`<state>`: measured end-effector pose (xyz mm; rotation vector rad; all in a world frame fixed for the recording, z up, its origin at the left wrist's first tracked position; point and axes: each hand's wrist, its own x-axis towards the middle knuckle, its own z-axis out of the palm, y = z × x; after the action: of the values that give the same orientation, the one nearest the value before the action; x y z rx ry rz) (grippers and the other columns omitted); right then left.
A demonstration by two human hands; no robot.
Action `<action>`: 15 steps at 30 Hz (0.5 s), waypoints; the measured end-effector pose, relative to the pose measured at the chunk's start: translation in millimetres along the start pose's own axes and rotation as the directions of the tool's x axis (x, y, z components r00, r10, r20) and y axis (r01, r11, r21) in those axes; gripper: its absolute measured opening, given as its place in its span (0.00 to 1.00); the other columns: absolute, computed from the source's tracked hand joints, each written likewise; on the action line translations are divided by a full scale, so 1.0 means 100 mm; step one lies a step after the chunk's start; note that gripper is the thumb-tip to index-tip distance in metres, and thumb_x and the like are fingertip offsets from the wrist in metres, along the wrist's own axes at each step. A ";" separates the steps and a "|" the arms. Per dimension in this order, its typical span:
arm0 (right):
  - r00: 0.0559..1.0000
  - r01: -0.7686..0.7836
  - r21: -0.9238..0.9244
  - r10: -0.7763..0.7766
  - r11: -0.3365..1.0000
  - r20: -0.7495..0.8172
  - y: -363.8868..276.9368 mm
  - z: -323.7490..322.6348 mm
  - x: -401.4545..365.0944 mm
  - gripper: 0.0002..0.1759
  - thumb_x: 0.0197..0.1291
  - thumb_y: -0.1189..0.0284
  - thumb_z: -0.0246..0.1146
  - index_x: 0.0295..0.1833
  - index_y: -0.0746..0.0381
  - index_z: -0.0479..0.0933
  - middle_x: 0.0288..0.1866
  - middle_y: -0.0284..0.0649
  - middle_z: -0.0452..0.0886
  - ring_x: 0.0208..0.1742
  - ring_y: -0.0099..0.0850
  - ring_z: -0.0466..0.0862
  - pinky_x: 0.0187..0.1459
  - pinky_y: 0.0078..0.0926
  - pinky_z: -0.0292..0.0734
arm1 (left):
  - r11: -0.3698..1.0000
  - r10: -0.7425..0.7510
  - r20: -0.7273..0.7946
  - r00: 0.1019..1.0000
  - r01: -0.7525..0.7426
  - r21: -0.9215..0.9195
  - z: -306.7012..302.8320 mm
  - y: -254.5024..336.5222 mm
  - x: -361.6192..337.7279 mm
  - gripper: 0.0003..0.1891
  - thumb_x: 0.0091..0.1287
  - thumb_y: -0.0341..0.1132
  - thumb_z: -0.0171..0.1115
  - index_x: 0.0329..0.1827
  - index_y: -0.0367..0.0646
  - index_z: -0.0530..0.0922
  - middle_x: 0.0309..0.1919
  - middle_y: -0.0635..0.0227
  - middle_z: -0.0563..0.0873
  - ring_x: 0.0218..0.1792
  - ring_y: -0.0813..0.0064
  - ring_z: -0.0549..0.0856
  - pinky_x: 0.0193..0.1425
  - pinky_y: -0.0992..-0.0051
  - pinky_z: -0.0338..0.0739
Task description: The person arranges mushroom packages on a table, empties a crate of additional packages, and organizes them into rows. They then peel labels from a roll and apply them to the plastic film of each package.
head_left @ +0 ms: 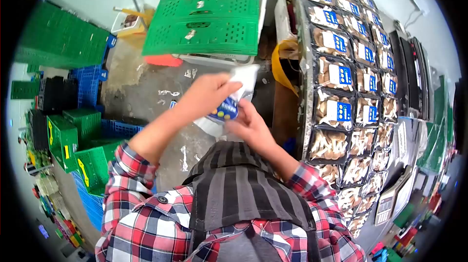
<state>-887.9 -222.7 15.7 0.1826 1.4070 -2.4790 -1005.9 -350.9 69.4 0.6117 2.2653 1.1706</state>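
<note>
My left hand [207, 94] is closed on a blue and white label roll [224, 110], with a white strip of backing paper [246, 78] sticking out above it. My right hand [248, 121] is at the roll's right side, its thumb and fingers drawn together near the edge; what they pinch is too small to make out. On the right, rows of wrapped mushroom trays [334, 73] lie on a table. The upper trays carry blue and white labels, while several lower trays [329, 145] show none.
A green crate [204, 23] lies over a white container ahead. Green crates [92, 169] and blue crates [87, 86] stand at the left. Yellow material [285, 67] hangs by the table's edge. A device with keys [385, 206] is at the lower right. Scraps litter the floor.
</note>
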 end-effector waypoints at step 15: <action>0.272 0.870 -0.492 -0.866 0.034 0.420 -1.00 2.00 1.77 0.06 0.50 0.76 0.64 0.36 0.62 0.78 0.33 0.45 0.81 0.36 0.42 0.80 0.38 0.31 0.73 | 0.863 0.376 -0.802 0.464 -0.491 0.121 -1.95 0.53 -0.86 0.14 0.72 0.40 0.48 0.31 0.41 0.75 0.23 0.73 0.79 0.22 0.87 0.75 0.26 0.87 0.69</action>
<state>-1080.6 -378.0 157.0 -1.2896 2.9394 -2.3008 -1053.2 -492.0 230.6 0.7311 2.8074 2.2191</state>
